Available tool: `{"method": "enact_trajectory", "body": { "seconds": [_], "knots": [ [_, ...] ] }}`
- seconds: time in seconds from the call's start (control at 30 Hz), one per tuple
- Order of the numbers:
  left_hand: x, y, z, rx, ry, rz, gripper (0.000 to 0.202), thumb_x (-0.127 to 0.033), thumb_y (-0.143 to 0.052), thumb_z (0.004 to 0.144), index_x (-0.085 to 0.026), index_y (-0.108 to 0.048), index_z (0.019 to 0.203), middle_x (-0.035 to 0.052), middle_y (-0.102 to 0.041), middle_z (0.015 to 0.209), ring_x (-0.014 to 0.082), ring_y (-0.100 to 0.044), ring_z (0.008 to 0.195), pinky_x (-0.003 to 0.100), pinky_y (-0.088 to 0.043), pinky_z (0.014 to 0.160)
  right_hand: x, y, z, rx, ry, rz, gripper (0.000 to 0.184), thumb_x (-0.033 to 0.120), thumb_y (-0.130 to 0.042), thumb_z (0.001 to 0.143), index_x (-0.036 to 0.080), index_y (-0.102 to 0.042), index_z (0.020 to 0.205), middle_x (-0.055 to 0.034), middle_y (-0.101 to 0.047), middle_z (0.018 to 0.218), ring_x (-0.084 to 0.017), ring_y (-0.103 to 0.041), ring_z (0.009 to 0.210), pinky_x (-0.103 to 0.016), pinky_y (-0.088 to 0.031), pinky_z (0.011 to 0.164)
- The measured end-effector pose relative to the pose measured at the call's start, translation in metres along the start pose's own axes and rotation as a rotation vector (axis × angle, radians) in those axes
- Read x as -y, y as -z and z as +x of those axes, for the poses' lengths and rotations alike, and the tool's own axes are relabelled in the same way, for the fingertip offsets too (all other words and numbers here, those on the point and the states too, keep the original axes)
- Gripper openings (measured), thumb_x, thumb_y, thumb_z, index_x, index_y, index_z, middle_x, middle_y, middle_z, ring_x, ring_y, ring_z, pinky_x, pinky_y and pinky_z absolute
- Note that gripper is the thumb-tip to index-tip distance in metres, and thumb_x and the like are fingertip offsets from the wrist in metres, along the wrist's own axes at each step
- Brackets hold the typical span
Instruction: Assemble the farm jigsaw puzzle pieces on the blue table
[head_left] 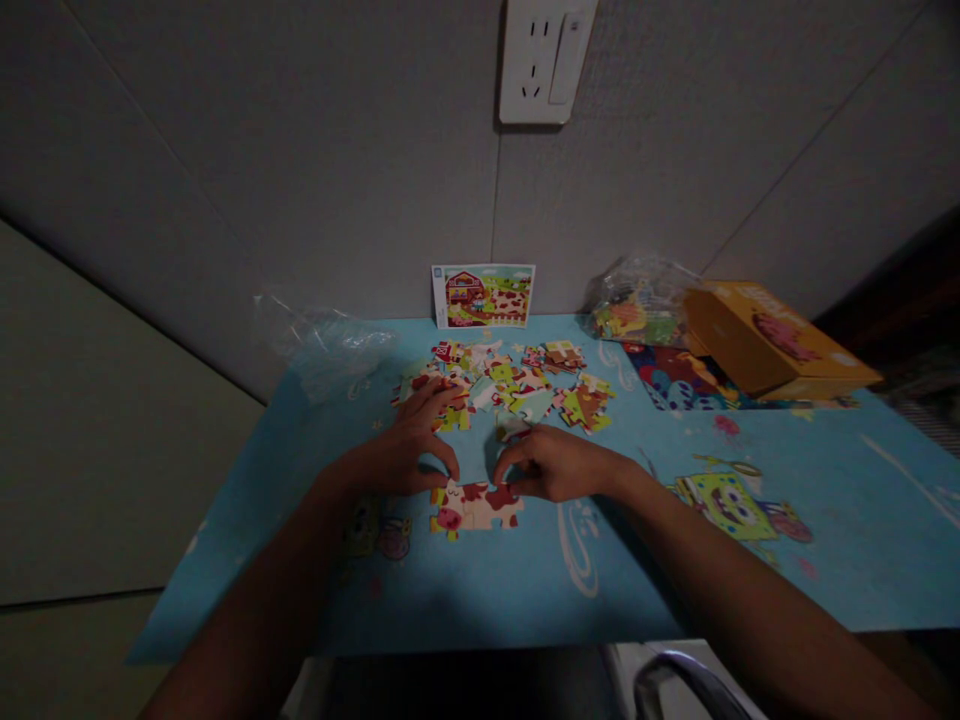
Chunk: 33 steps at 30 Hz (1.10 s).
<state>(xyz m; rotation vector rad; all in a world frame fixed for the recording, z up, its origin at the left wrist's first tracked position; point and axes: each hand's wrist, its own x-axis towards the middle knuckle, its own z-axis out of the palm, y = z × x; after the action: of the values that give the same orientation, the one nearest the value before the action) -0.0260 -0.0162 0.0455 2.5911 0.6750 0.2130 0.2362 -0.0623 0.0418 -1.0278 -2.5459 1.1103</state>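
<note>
Joining jigsaw pieces seems to be the step in hand: a small cow-patterned puzzle section [474, 508] lies flat on a blue table [487, 595], just below the frame's centre. The left hand [420, 440] is spread wide, fingers over the loose pieces [529, 400], thumb at the section's upper left edge. The right hand [551, 462] is narrowed, fingertips at the upper right edge; whether it grips a piece, I cannot tell. The next move probably calls for lining up tabs and pressing gently. Loose pieces crowd the space above, below a picture card [491, 298] leaning on the wall [337, 180]. Bare tabletop opens left, right and below, down to the near edge low in the frame. A plastic bag [330, 345] sits upper left; an orange box [780, 340], right.
</note>
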Motion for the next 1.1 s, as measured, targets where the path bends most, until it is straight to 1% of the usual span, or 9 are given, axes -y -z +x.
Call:
{"method": "enact_trajectory", "body": {
  "seconds": [0.13,0.3,0.4,0.47,0.63,0.9,1.0,1.03,1.1],
  "knots": [
    [0.0011,0.0,0.0007,0.009,0.011,-0.003,0.01,-0.025,-0.078,0.072,-0.028,-0.079,0.082,-0.0062,-0.009,0.162,0.0365,0.003,0.148,0.055,0.0,0.119,-0.0006,-0.0004,-0.0002,-0.004,0.009,0.001,0.023,0.016,-0.069,0.079,0.022,-0.074,0.101,0.0035,-0.055,0.065,-0.009,-0.05,0.057,-0.02,-0.035,0.057],
    [0.0014,-0.0004,0.0009,0.002,-0.002,0.003,0.01,-0.026,-0.078,0.073,-0.028,-0.079,0.082,-0.0042,-0.016,0.161,0.0357,0.003,0.148,0.054,-0.001,0.119,0.001,0.0008,-0.0006,0.007,-0.004,0.005,0.023,0.015,-0.069,0.08,0.022,-0.074,0.101,0.004,-0.054,0.062,-0.009,-0.05,0.056,-0.02,-0.034,0.057],
    [0.0019,-0.0011,0.0004,0.001,-0.004,0.006,0.009,-0.026,-0.077,0.074,-0.029,-0.079,0.082,-0.005,-0.014,0.161,0.035,0.002,0.148,0.055,-0.001,0.119,0.0025,0.0016,0.0001,0.009,-0.003,-0.002,0.023,0.014,-0.069,0.08,0.022,-0.075,0.1,0.0043,-0.053,0.061,-0.008,-0.049,0.056,-0.02,-0.034,0.057],
    [0.0018,-0.0013,0.0002,0.002,-0.002,0.007,0.009,-0.026,-0.076,0.075,-0.03,-0.079,0.082,-0.0054,-0.014,0.161,0.0348,0.003,0.148,0.055,-0.001,0.119,0.0028,0.0017,0.0004,0.007,-0.01,-0.006,0.023,0.013,-0.07,0.079,0.022,-0.075,0.099,0.0043,-0.053,0.061,-0.009,-0.049,0.057,-0.02,-0.034,0.057],
    [-0.0004,-0.0008,0.0007,-0.014,0.001,0.013,0.013,-0.022,-0.078,0.072,-0.029,-0.079,0.083,-0.0031,-0.019,0.16,0.0349,0.001,0.148,0.056,-0.002,0.119,0.0016,0.001,0.0004,0.0,-0.028,-0.001,0.022,0.014,-0.072,0.078,0.022,-0.075,0.099,0.0043,-0.053,0.061,-0.009,-0.049,0.058,-0.021,-0.034,0.058],
    [0.0003,-0.0026,0.0002,-0.004,0.012,-0.006,0.011,-0.021,-0.076,0.075,-0.031,-0.079,0.08,-0.0084,-0.017,0.16,0.0361,0.0,0.148,0.056,-0.001,0.119,-0.0012,-0.0017,0.0002,-0.065,-0.056,-0.082,0.027,0.019,-0.076,0.073,0.022,-0.073,0.1,0.0038,-0.057,0.065,-0.01,-0.052,0.058,-0.022,-0.032,0.059],
    [0.0015,-0.0034,-0.0004,-0.005,0.008,-0.001,0.01,-0.023,-0.075,0.076,-0.032,-0.079,0.08,-0.0087,-0.018,0.159,0.0354,-0.001,0.148,0.057,0.0,0.119,-0.0016,-0.0022,0.0,-0.129,-0.035,-0.107,0.022,0.019,-0.071,0.076,0.021,-0.073,0.098,0.0025,-0.061,0.065,-0.011,-0.054,0.058,-0.023,-0.033,0.059],
    [0.0019,-0.0036,-0.0006,-0.009,0.008,-0.001,0.01,-0.023,-0.075,0.076,-0.032,-0.079,0.08,-0.0084,-0.018,0.159,0.0354,-0.001,0.148,0.057,0.0,0.119,-0.0018,-0.0018,0.0,-0.18,-0.037,-0.12,0.019,0.019,-0.069,0.078,0.021,-0.073,0.096,0.0016,-0.063,0.066,-0.011,-0.054,0.059,-0.023,-0.034,0.06],
    [0.0025,-0.004,-0.0006,-0.012,0.011,-0.003,0.01,-0.023,-0.075,0.076,-0.031,-0.079,0.08,-0.0081,-0.018,0.159,0.0356,0.0,0.148,0.057,0.0,0.119,-0.0031,0.0002,0.0,-0.343,-0.082,-0.18,0.013,0.02,-0.063,0.082,0.019,-0.073,0.09,-0.0008,-0.063,0.067,-0.014,-0.055,0.063,-0.025,-0.036,0.063]
  ]
}}
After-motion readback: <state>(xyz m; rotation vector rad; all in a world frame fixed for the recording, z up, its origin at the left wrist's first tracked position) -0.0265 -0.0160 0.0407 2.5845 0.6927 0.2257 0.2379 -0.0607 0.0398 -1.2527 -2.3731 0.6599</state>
